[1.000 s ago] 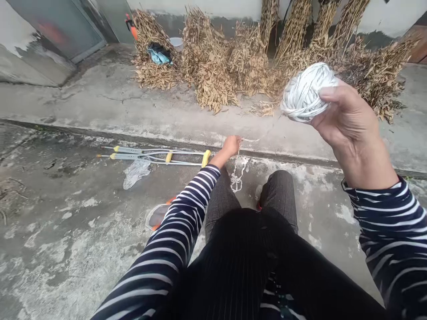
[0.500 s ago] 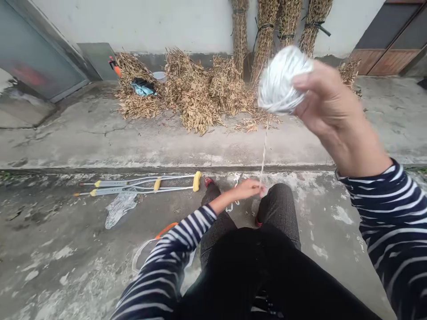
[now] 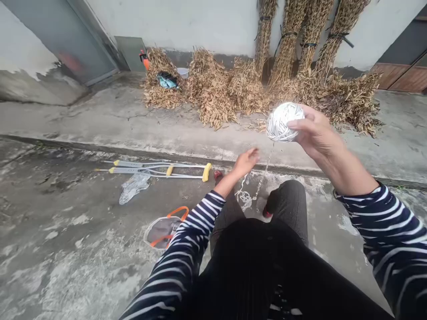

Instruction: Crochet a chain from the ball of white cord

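Note:
My right hand point(image 3: 318, 133) grips a white ball of twine point(image 3: 283, 121) from its right side, thumb in front, held out at arm's length. A thin strand point(image 3: 268, 160) hangs from the ball's underside toward a loose tangle of twine point(image 3: 246, 200) on the ground between my feet. Left of that strand, my left hand point(image 3: 247, 162) is raised with its fingers stretched out, slightly blurred. Nothing shows in it, and it appears apart from the strand.
Crutches point(image 3: 156, 170) lie at left beside a clear plastic bag point(image 3: 135, 186). A grey bag with orange handles point(image 3: 162, 233) sits near my left leg. Dry plant piles point(image 3: 216, 89) and tied bundles point(image 3: 288, 40) line the wall beyond a low concrete step point(image 3: 167, 151).
My right hand has lowered the ball. My left hand has let go of the strand and moved up and forward. The view has shifted to the left.

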Motion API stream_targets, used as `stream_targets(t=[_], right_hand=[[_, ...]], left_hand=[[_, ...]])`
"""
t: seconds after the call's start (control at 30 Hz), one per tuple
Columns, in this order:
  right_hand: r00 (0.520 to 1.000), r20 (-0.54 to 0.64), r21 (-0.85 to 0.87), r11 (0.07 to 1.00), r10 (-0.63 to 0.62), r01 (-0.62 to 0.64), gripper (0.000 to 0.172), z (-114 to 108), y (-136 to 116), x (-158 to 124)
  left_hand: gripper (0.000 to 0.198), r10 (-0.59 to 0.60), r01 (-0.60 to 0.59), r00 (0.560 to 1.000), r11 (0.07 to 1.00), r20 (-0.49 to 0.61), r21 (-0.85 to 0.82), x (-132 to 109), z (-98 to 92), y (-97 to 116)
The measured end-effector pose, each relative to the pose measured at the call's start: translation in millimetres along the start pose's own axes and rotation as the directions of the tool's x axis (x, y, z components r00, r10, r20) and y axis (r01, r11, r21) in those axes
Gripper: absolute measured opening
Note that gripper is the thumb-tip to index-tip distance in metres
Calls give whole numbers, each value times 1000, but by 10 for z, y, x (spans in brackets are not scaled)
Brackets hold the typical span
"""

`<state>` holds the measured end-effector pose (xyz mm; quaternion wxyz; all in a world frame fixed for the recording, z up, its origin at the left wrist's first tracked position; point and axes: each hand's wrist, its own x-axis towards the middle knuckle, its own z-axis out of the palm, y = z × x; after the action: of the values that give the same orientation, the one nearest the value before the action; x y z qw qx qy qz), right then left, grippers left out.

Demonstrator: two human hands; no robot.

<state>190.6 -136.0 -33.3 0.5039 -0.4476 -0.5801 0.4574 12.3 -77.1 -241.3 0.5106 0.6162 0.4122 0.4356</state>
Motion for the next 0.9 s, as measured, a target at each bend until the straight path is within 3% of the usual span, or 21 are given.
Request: stream_targets(t=[0.07,0.17,0.33,0.5,0.67,0.77,0.9], right_hand=[[1000,-13,9,1000,4,-4,63,72,90,-45],[998,-39,59,997,57,-55,67,116,215,-66],[992,-122,27,1000,15,-11,69,-44,304,20],[987,-156,79,996,41,-29,70,-277,424,121],[986,-140,168,983,96,-72,66,-441,598,164],[987,-136,137,989,83,-64,68,-542,666,257],[987,-143,102,993,78,-64,71,-639,715,397]], left_hand=[[44,90,-92,996,989,-18,-113,64,205,180],[31,136,-146,989,970,-66,-194,75,397,392],[33,129,-134,991,918,-37,-374,11,406,532],[39,26,18,996,873,83,-487,56,381,531],[36,-79,162,965,929,248,-333,132,434,321],[23,-127,153,972,981,198,-120,246,490,113],[17,-214,208,973,975,90,73,427,529,-107]])
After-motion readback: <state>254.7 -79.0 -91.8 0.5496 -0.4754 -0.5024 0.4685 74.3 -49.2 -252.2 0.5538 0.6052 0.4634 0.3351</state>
